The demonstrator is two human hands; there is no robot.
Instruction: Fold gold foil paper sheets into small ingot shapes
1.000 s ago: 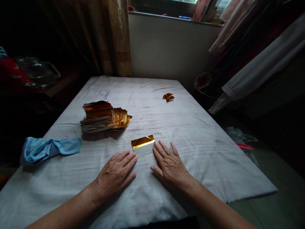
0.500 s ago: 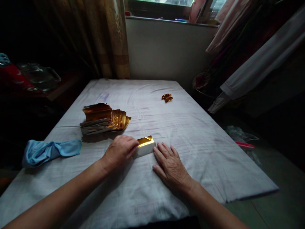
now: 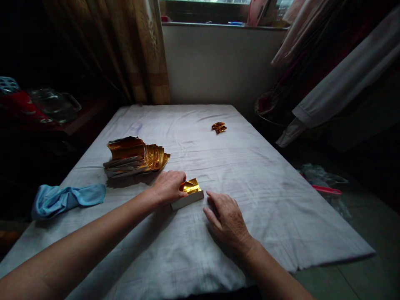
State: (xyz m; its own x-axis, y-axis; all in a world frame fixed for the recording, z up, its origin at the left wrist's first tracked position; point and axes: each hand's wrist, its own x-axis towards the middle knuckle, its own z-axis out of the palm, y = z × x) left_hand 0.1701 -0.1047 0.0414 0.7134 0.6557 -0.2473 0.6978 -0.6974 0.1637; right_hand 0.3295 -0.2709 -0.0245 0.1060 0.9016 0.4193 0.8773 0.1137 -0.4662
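A folded sheet of gold foil paper [image 3: 193,186], with a pale grey back side turned up along its near edge, lies on the white cloth in front of me. My left hand [image 3: 170,185] grips its left end, with the thumb and fingers curled down over the gold side. My right hand [image 3: 225,214] rests on the cloth just right of the paper, apart from it, thumb and fingers spread and holding nothing. Behind my left hand stands a fanned stack of gold foil papers [image 3: 126,152]. Further back on the right are small folded gold pieces [image 3: 219,127].
The white cloth [image 3: 265,200] covers a table. A crumpled light blue cloth [image 3: 70,200] lies at its left edge. Beyond that side, a glass jug [image 3: 54,104] stands on a dark surface. Clothes [image 3: 340,79] hang at the right, above a pink-handled item [image 3: 326,190].
The near edge of the paper has opened out from the gold side. My left hand has moved right and over it. My right hand has drawn slightly away, fingers more curved.
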